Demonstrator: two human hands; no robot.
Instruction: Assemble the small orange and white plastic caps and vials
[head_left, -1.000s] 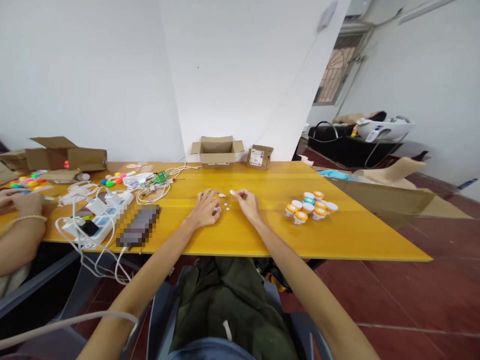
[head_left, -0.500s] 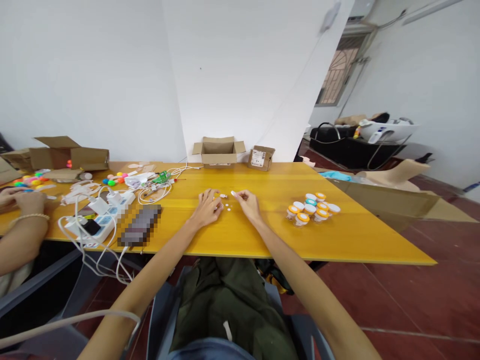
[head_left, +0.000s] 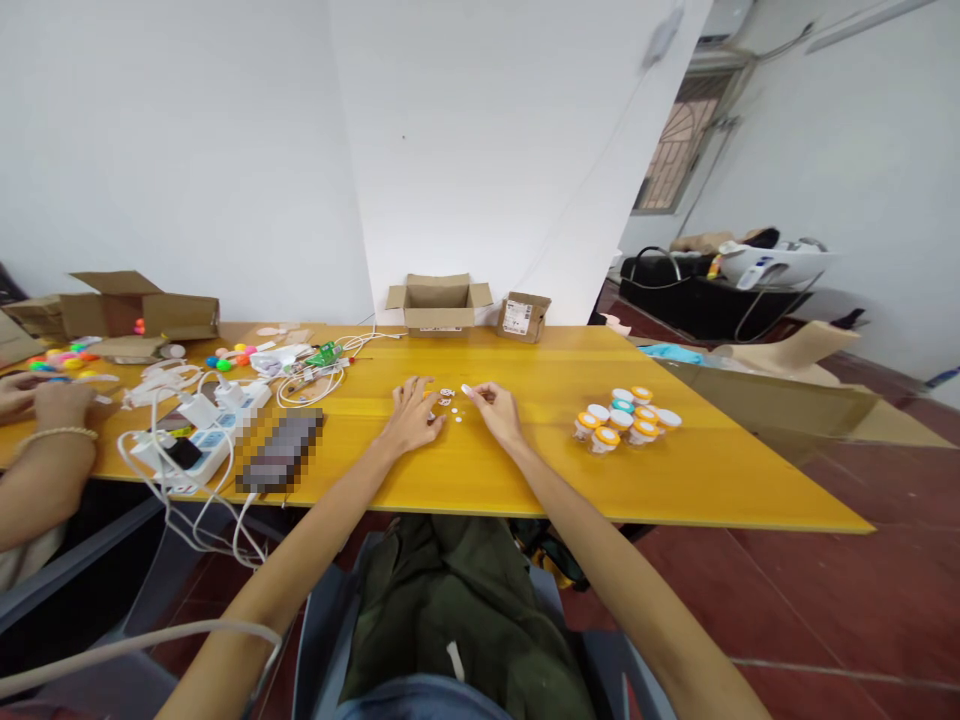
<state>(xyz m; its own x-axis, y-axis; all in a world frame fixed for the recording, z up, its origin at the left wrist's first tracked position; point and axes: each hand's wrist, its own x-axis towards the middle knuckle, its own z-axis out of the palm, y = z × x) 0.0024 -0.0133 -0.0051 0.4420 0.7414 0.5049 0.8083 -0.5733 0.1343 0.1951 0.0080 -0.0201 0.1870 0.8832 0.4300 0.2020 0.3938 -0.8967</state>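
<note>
My right hand (head_left: 495, 408) is raised just over the table, thumb and fingers pinched on a small white piece (head_left: 466, 389); its exact kind is too small to make out. To its left, my left hand (head_left: 411, 418) rests low at the tabletop with its fingers spread and bent. Beside those fingertips lies a small group of white pieces (head_left: 445, 396), some of them with dark marks. A small white disc (head_left: 458, 420) lies between the two hands. Something orange shows under the left fingers, mostly hidden.
Clear jars with orange, white and teal lids (head_left: 622, 405) cluster on the right of the yellow table (head_left: 540, 480). Two cardboard boxes (head_left: 439, 318) stand at the back. Leftward are a phone (head_left: 281, 452), a power strip (head_left: 217, 440), tangled cables and another person's hands (head_left: 64, 405).
My left hand's fingers have drawn slightly left and spread, so more of the white pieces show. My right hand keeps its pinch nearly in place.
</note>
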